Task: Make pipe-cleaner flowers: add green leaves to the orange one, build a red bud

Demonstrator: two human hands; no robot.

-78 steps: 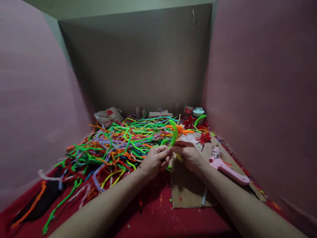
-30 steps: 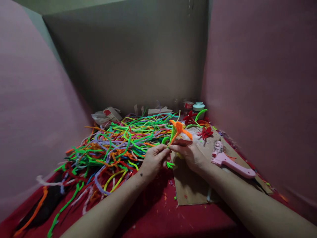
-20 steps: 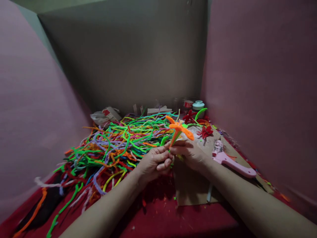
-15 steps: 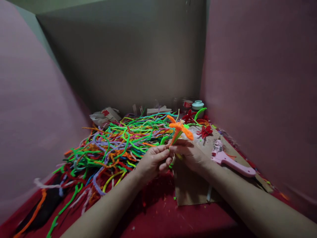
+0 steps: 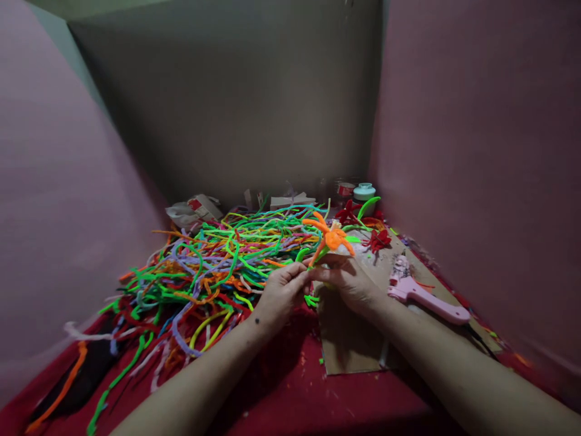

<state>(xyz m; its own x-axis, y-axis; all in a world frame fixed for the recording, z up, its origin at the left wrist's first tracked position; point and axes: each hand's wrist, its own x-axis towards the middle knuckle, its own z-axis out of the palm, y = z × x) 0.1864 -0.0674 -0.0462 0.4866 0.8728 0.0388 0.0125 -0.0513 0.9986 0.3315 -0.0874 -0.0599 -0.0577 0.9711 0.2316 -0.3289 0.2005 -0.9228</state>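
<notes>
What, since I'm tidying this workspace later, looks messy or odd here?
The pink plastic glue gun on the brown cardboard sheet: its front end looks caked with stringy residue, unlike its clean handle. Tiny coloured scraps litter the red cloth near the cardboard's lower left corner, like uncleared trimmings.

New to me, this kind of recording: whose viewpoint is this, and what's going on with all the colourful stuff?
There is no machine here. One camera, worn on a person's head, looks forward and down. The person's left hand and right hand meet at the base of an orange flower, holding it. Fuzzy coloured stems lie heaped on the red cloth to the left; to the right, a cardboard sheet bears what looks like a pink glue gun.
</notes>
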